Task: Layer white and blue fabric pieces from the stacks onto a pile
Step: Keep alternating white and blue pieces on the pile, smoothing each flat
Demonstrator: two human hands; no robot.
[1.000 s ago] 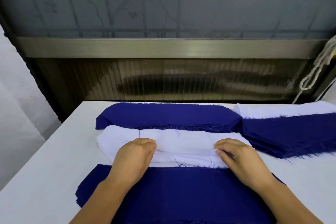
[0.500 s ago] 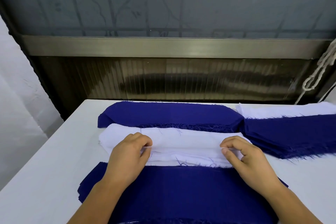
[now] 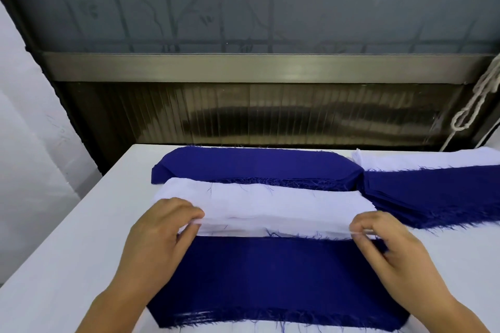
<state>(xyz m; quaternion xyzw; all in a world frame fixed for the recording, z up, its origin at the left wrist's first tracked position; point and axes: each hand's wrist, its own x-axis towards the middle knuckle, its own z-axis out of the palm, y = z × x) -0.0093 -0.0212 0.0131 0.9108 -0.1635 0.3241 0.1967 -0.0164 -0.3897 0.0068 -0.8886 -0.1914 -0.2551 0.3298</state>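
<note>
A stack of white fabric pieces (image 3: 270, 203) lies in the middle of the table, with a blue stack (image 3: 257, 167) behind it. Nearest me is the pile, topped by a blue piece (image 3: 270, 278). My left hand (image 3: 159, 235) pinches the near left edge of the top white piece. My right hand (image 3: 389, 246) pinches its near right edge. The edge is lifted slightly off the white stack, just over the far edge of the pile.
More blue fabric (image 3: 438, 197) lies at the right, with white fabric (image 3: 422, 159) behind it. All rests on a white table (image 3: 67, 251) against a dark window wall. A knotted rope (image 3: 476, 100) hangs at the far right.
Both hands went from resting on the white stack to pinching the top white piece's near edge, and have drawn it a little toward me.
</note>
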